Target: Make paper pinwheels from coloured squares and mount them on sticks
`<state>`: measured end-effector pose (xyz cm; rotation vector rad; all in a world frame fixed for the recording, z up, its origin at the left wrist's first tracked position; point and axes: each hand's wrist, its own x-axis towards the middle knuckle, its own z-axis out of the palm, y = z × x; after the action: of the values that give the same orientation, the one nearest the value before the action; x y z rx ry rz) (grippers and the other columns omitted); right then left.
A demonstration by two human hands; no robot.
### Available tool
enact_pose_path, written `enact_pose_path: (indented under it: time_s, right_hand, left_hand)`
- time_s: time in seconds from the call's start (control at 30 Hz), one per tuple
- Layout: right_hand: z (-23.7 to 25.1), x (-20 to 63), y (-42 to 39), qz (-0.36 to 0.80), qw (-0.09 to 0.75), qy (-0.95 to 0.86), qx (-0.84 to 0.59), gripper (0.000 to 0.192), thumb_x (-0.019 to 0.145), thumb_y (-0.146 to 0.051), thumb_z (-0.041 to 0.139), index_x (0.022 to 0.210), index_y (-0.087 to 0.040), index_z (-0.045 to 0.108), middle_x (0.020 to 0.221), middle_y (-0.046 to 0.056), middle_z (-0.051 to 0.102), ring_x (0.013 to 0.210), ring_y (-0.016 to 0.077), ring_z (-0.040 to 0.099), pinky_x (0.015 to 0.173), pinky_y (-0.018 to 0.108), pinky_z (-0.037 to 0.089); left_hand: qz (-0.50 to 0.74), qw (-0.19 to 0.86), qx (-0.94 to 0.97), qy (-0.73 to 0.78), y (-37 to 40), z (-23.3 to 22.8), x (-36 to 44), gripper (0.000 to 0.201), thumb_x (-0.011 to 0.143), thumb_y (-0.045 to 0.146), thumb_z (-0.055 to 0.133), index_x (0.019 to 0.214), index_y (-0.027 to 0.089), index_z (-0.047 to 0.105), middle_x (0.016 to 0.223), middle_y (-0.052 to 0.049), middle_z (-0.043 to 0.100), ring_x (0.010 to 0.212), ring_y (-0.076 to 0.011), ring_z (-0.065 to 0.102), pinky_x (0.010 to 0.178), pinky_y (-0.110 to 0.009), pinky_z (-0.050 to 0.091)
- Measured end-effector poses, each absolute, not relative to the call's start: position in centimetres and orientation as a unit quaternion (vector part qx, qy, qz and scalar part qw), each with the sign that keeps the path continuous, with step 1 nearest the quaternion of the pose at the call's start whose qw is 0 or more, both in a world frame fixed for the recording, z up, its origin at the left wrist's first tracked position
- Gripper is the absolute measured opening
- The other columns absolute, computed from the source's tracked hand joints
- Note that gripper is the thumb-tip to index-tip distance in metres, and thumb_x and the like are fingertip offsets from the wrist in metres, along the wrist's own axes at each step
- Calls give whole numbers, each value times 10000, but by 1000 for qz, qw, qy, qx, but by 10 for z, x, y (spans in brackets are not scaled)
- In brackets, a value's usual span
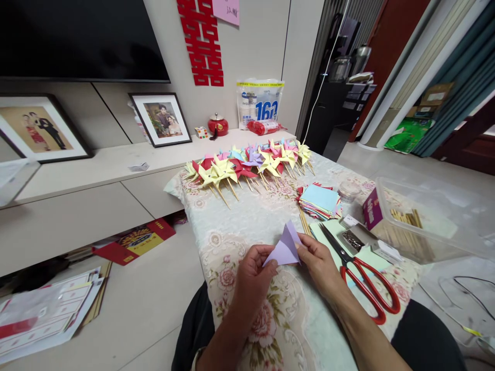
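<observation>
- Left hand (pixel 253 272) and right hand (pixel 317 260) both pinch folded lilac paper triangle (pixel 286 247), centre of floral tablecloth (pixel 247 216).
- Red-handled scissors (pixel 361 273) at 3 o'clock, just beside right hand.
- Stack of coloured paper squares (pixel 320 201) at 1 o'clock.
- Row of paper pinwheels on wooden sticks (pixel 247 165) at 12 o'clock, well apart.

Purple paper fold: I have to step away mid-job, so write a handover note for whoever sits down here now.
Left hand and right hand both pinch the folded purple paper above the floral tablecloth.
Scissors lie shut to the right; paper stack and sticks sit behind them.
Done: a row of finished pinwheels at the far edge.
Left: this sheet is only folded, with no stick on it yet; the stack remains unused.
</observation>
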<state>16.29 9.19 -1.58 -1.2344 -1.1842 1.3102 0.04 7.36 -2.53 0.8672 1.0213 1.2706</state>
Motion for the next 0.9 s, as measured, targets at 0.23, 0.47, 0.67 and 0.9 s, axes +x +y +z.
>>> enact_pose_path:
  time_s: [0.23,0.47,0.67,0.9]
  right_hand:
    - [-7,159,89,578,478,-442,-492,350,746,-395,774,1035,-201,746,798,1,708,679,156,575,630,246,428]
    - [-13,162,89,599,470,-443,-473,313,807,-469,732,724,-170,695,601,-39,512,581,104,405,564,233,308]
    - [-10,161,88,642,469,-391,-464,265,750,-432,791,776,-176,723,650,-21,601,606,120,498,587,231,361]
    - [-8,158,87,647,474,-367,-472,231,649,-291,830,830,-179,743,675,-10,704,542,123,574,549,232,420]
  left_hand:
    - [559,419,531,479,69,-32,1,246,742,105,659,956,204,728,1045,-82,679,979,-226,646,829,-308,514]
    - [526,313,633,474,67,-24,1,284,768,110,590,1026,192,676,1049,-79,668,962,-216,638,765,-320,523]
    - [513,328,628,485,67,-28,0,284,756,81,582,1014,181,649,984,-58,671,879,-187,634,727,-295,513]
    - [526,345,613,478,66,-32,-1,290,788,79,567,1040,193,656,1002,-45,670,847,-160,626,745,-280,507]
